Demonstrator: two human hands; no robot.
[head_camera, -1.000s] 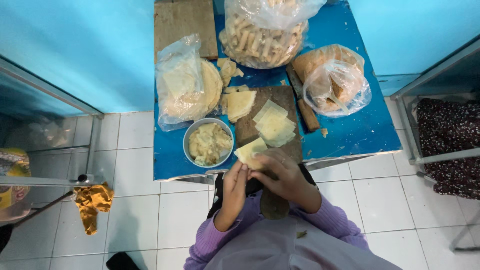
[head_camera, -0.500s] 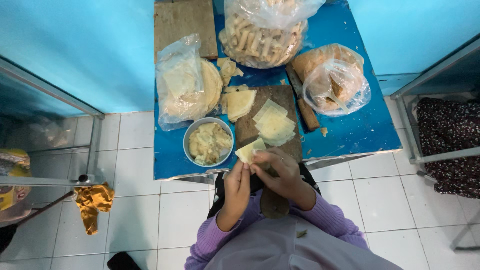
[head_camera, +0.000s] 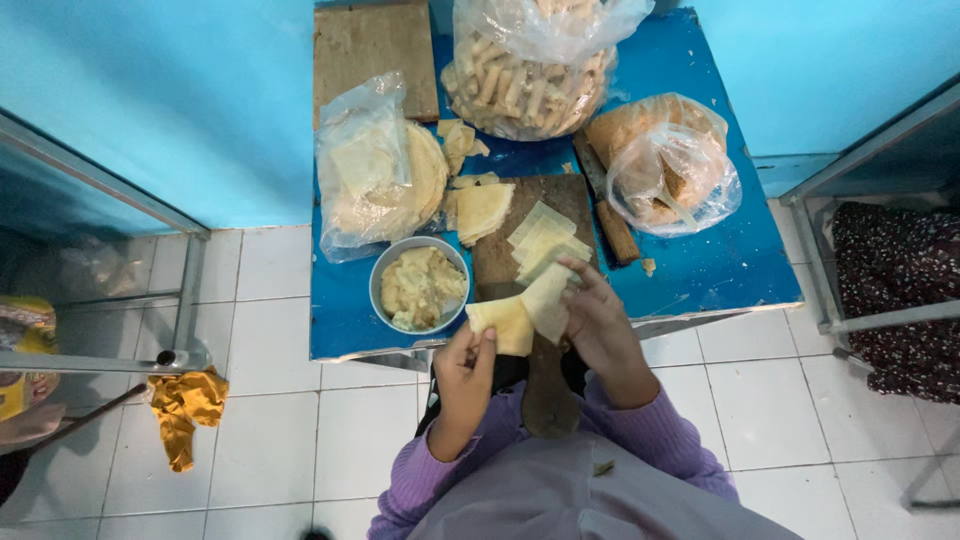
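- As you look down in the head view, your left hand (head_camera: 468, 365) sits just below the centre of the frame, fingers pinched on the lower left edge of a folded pale yellow wrapper (head_camera: 503, 323).
- Your right hand (head_camera: 600, 325) is to the right of it, fingers spread and pressed against a second thin wrapper sheet (head_camera: 548, 295) that overlaps the folded one; the fingertips grip its upper edge.
- Both sheets hang over the near edge of the blue table (head_camera: 700, 270), above the handle end of a dark wooden board (head_camera: 520, 250).
- On that board, just above your right hand, lies a small stack of square wrappers (head_camera: 540, 235), with a fan-shaped stack of wrappers (head_camera: 482, 210) to its left.
- Left of your hands, on the table, stands a round metal bowl (head_camera: 420, 288) of pale mashed filling.
- In the upper part of the frame sit three clear plastic bags: one of flat round sheets (head_camera: 375, 170) at left, one of rolled sticks (head_camera: 525, 80) at top centre, one of browned pieces (head_camera: 665, 165) at right.
- A plain wooden slab (head_camera: 370, 45) lies at the top left of the table.
- At lower left, a yellow cloth (head_camera: 185, 410) lies on the white floor tiles.
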